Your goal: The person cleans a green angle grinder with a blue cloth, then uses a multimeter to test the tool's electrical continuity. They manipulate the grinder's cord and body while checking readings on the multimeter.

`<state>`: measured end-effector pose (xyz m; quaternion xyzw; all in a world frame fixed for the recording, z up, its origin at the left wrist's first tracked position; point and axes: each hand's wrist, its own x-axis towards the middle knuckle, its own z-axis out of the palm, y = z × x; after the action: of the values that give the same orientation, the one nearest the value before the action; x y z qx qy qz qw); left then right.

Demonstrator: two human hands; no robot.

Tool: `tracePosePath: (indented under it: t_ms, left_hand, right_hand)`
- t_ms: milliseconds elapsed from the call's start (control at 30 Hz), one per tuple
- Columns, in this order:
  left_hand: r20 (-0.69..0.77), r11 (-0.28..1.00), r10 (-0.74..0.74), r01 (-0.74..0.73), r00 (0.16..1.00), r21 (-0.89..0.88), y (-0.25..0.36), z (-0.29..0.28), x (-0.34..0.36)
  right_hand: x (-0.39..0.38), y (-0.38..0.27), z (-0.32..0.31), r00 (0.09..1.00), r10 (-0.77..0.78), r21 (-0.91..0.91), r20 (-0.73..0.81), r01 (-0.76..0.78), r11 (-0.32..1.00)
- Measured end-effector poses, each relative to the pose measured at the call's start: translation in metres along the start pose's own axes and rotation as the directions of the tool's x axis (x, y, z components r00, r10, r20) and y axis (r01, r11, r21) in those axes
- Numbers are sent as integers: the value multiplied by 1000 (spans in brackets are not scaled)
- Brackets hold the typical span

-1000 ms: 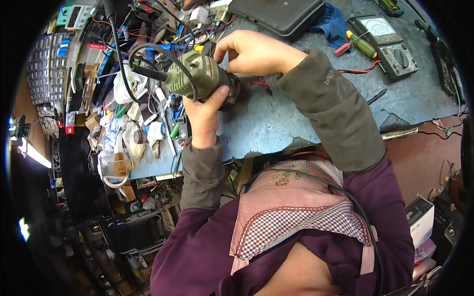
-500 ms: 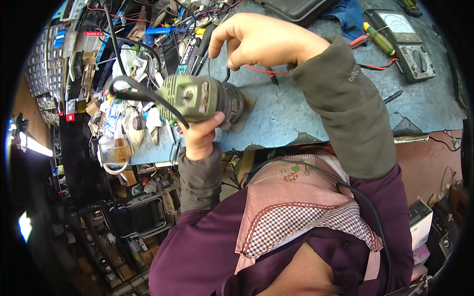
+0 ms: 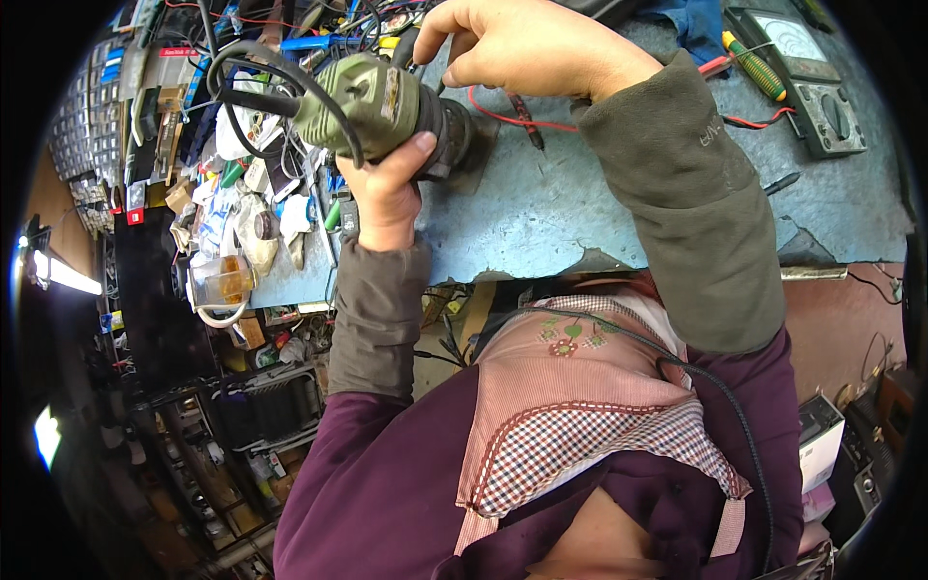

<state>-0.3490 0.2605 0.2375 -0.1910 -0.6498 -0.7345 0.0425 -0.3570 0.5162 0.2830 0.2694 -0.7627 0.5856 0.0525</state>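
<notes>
My left hand (image 3: pixel 385 198) is wrapped round the near side of a green corded power tool (image 3: pixel 362 101), thumb across its body. The tool lies tilted, with vents in its housing, a dark collar (image 3: pixel 443 135) and a flat plate at its right end. A thick black cord (image 3: pixel 256 100) loops from its left end. My right hand (image 3: pixel 503 48) is bent over the tool's far right side, index finger and thumb apart, with nothing visible between them. Its top is cut off by the picture edge. Beside it on the bench lies a red wire with a dark probe (image 3: pixel 527 124).
Blue worn bench (image 3: pixel 541 217) with a chipped front edge. An analogue multimeter (image 3: pixel 822 111) and a green-yellow screwdriver (image 3: pixel 754 68) lie at far right. Tools, bags and cables crowd the left side. A clear mug (image 3: pixel 222 282) with amber contents stands at the left edge.
My left hand has carried the power tool farther away from me over the bench, and the tool has tilted. The right hand stays bent near it, slightly farther up in the picture.
</notes>
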Motion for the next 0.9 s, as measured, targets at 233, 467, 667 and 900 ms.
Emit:
tracePosePath:
  t_ms: [233,467,667,900]
  left_hand:
    - [57,999,-38,40,998,-34,-10,19,30]
    - [265,965,-214,246,940,-94,-13,-11,38]
    - [255,961,-231,261,939,-89,-15,-18,30]
    - [140,959,-201,224,970,-174,3,-8,-11]
  right_hand:
    - [3,16,-11,980,-130,-1,-151,131,991]
    - [-12,-10,-27,979,193,527,63,-197,827]
    - [-15,-12,-35,970,181,592,160,-241,769]
    - [-18,-17,-37,959,183,628,218,-282,725]
